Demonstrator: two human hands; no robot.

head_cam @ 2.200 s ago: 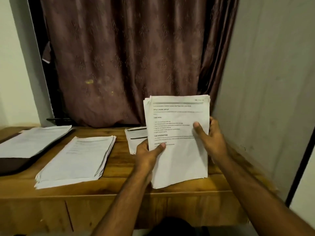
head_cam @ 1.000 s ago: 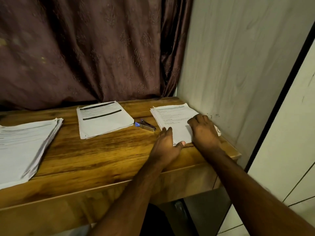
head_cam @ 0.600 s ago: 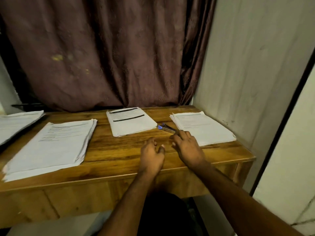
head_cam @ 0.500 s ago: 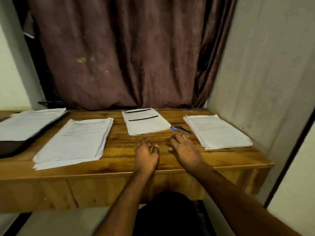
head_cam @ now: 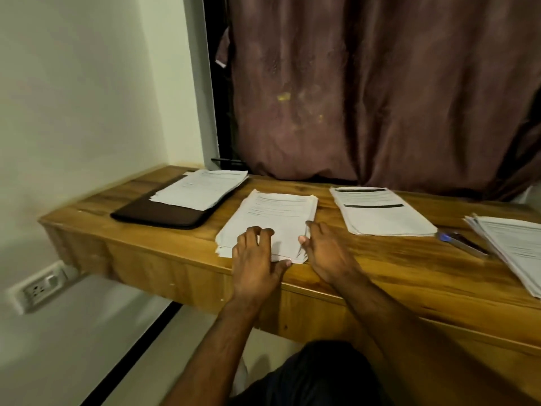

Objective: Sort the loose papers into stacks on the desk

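- Head view: a wooden desk runs along a wall, with a dark red curtain hanging behind it.
- Four lots of white paper lie on it, each apart from the next: a far-left stack resting on a dark folder, a middle stack near the front edge, a barred stack with two black bars across its top sheet, and a right stack cut off by the frame.
- A blue stapler lies between the barred stack and the right stack.
- The left hand rests on the near end of the middle stack, fingers curled on the top sheet, thumb at the near edge.
- The right hand sits at the stack's near right corner, thumb and fingers touching its edge; a firm pinch cannot be made out.
- Neither hand carries a loose sheet.
- Step in hand, as a judgement: taking up or squaring the middle stack.
- The next move likely calls for both hands to close on the whole pile evenly, so no sheets fan out or slide off the desk's front edge.
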